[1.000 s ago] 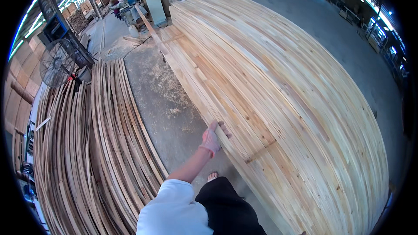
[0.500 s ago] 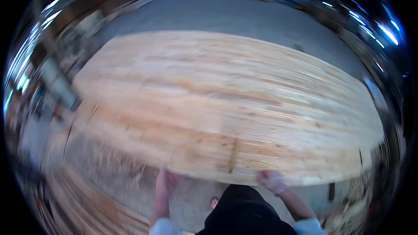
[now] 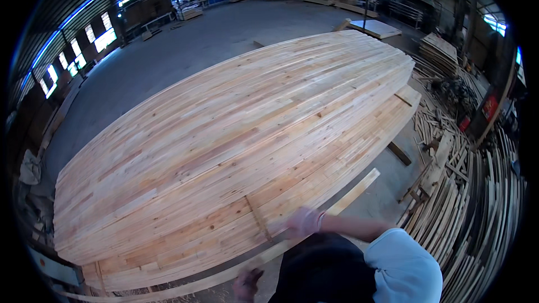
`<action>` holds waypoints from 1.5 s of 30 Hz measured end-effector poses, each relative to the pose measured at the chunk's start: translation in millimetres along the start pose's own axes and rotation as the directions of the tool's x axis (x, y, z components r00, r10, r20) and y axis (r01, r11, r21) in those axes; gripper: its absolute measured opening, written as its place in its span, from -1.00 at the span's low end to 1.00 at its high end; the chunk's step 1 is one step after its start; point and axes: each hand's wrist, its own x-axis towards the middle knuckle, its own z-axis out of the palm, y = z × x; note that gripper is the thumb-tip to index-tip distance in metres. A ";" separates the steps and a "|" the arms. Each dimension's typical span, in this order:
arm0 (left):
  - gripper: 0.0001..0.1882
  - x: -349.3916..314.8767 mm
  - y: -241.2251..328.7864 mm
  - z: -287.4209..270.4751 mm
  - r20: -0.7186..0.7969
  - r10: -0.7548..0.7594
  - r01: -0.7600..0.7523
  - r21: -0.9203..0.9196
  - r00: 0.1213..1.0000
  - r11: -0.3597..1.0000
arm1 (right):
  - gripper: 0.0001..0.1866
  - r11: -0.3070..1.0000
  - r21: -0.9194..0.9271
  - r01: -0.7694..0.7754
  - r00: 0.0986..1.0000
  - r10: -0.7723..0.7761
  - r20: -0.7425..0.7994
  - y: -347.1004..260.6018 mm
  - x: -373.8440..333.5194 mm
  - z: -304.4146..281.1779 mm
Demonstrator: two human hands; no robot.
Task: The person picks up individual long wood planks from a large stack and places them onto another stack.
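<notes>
A long, narrow wooden strip (image 3: 356, 189) runs slantwise along the near side of a wide stack of pale jointed boards (image 3: 224, 140), with a gap between the two. My left hand (image 3: 246, 285) is low in the view at the strip's near edge, its fingers curled against it. Motion blurs my right hand (image 3: 303, 222), which reaches across over the strip beside the stack's near edge. How its fingers are set does not show. Dark clothing covers the ground between my arms.
Many loose wooden strips (image 3: 449, 219) lie on the floor to the right, with scraps (image 3: 435, 129) beyond them. A dark support beam (image 3: 399, 154) juts from under the stack. Farther back are a low pallet with a pale sheet (image 3: 375, 28) and stacked boards (image 3: 439, 50).
My view has swung to the right, so the stack now lies slantwise. The strip shows apart from the stack's near edge. My right arm now crosses leftward; my left hand is lower.
</notes>
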 end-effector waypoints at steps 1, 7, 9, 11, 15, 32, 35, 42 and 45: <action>-0.62 -10.5 19.9 18.4 -0.095 0.010 -0.001 0.090 0.995 0.996 | -0.46 0.967 -0.153 -0.204 0.973 0.218 0.077 42.0 -9.6 15.5; -0.66 -51.6 97.4 14.5 -0.628 0.204 -0.223 0.050 0.751 0.974 | -0.32 0.866 -0.030 -0.499 0.862 0.500 0.080 127.2 -81.6 5.1; -0.64 -57.8 114.0 36.4 -0.705 0.264 -0.415 -0.046 0.658 0.909 | -0.36 0.910 0.114 -0.399 0.916 0.402 -0.001 114.2 -78.8 20.5; -0.62 -53.8 105.5 51.7 -0.546 0.217 -0.284 -0.041 0.809 0.958 | -0.42 0.926 0.169 -0.338 0.939 0.345 -0.011 85.2 -56.7 33.6; -0.66 -26.9 19.0 12.5 -0.132 -0.064 0.040 -0.180 0.989 0.983 | -0.44 0.946 0.209 -0.249 0.968 0.253 0.011 30.4 -5.9 49.7; -0.55 6.7 28.8 15.9 -0.719 0.384 -0.596 -0.053 0.580 0.801 | -0.41 0.999 0.004 -0.045 0.978 0.045 -0.204 214.4 97.9 -5.0; -0.52 41.4 25.3 35.5 -0.844 0.391 -0.811 -0.083 0.366 0.580 | -0.33 0.971 -0.099 -0.219 0.922 0.173 -0.346 284.7 103.7 -48.0; -0.45 253.3 -1.3 155.6 -0.319 0.091 -0.258 -0.533 0.943 0.806 | -0.27 0.867 -0.100 -0.488 0.745 0.353 -0.566 395.2 126.6 -120.5; -0.44 340.6 10.4 208.2 -0.495 -0.084 -0.107 -0.345 0.865 0.933 | -0.27 0.917 -0.076 -0.391 0.720 0.253 -0.646 406.8 133.1 -118.7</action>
